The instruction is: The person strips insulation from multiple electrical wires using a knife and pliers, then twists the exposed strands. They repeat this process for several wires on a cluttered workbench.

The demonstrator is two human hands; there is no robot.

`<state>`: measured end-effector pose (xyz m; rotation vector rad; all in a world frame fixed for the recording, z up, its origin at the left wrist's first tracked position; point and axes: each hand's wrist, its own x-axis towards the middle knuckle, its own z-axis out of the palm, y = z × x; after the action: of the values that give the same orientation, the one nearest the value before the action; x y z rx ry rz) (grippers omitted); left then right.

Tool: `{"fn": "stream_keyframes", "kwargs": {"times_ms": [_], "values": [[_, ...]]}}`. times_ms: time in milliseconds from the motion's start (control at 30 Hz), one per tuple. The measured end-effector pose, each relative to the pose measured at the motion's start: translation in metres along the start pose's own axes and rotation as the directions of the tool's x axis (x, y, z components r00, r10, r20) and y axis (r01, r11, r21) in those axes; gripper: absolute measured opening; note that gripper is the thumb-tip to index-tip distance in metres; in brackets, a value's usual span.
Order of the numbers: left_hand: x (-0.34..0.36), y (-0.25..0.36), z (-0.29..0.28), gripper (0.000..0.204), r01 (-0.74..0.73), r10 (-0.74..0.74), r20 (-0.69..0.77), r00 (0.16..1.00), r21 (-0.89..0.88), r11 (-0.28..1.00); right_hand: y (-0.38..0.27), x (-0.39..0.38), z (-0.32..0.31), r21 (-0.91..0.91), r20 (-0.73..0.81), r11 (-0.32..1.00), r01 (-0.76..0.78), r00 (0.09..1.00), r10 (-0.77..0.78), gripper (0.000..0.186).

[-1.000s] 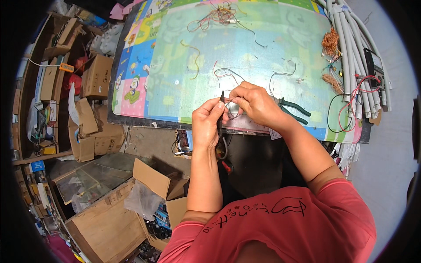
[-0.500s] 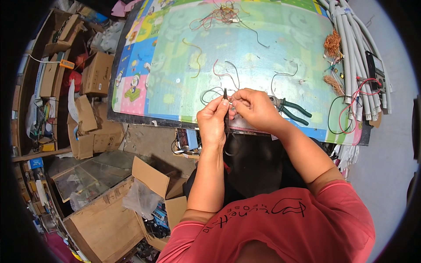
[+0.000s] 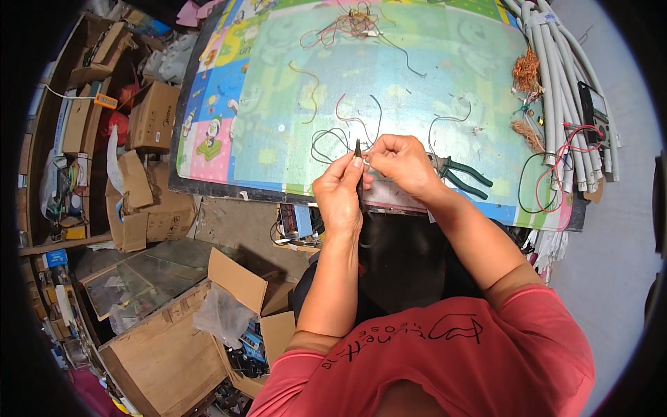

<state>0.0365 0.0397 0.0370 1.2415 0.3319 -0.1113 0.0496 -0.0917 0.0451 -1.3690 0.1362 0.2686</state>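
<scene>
My left hand (image 3: 339, 187) is closed round a slim black tool with a pointed tip (image 3: 358, 148), which looks like tweezers or fine-nosed pliers. Its lower part runs down past my palm. Close against it, my right hand (image 3: 403, 167) pinches a thin wire between thumb and fingertips; the wire's end between the hands is too small to make out. A dark wire (image 3: 314, 142) loops out on the table just beyond my left hand, and a red wire (image 3: 338, 108) curves near it. Beside my right hand lie pliers with dark green handles (image 3: 472, 177).
The table (image 3: 267, 125) has a colourful cartoon cover. A tangle of wires (image 3: 358, 24) lies at its far side, a yellow wire (image 3: 316, 90) nearer. White tubes (image 3: 556, 97), copper strands (image 3: 526, 68) and a meter (image 3: 595, 111) line the right edge. Open cardboard boxes (image 3: 240, 278) stand at lower left.
The dark wire beyond my hands has shifted, its loop and upper end now lying differently. My right hand has moved slightly; both hands stay close together at the tool.
</scene>
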Motion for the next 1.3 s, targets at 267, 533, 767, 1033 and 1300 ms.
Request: {"fn": "stream_keyframes", "kwargs": {"times_ms": [267,533,767,1033,1300], "values": [[0.0,0.001,-0.003,0.018,-0.004,0.004,0.0,1.0,-0.051,0.999,0.025,0.012,-0.005,-0.167,-0.091,0.984,0.064,0.993,-0.08,0.013],[0.004,0.001,-0.003,0.02,-0.005,0.004,-0.009,1.0,-0.089,0.996,0.03,0.016,-0.008,-0.215,-0.141,0.975,0.055,0.986,-0.086,0.015],[0.007,0.003,-0.002,0.022,0.009,-0.008,0.005,1.0,-0.105,0.994,0.032,0.02,-0.012,-0.222,-0.188,0.975,0.031,0.979,-0.074,0.015],[0.011,0.005,0.001,0.024,0.029,-0.027,0.019,0.999,-0.161,0.987,0.037,0.026,-0.015,-0.162,-0.227,0.986,0.041,0.971,-0.077,0.015],[0.034,0.049,-0.059,0.014,-0.21,0.207,-0.045,0.977,-0.334,0.919,0.016,0.026,-0.083,-0.097,-0.421,0.995,-0.009,0.906,-0.033,0.01]]}}
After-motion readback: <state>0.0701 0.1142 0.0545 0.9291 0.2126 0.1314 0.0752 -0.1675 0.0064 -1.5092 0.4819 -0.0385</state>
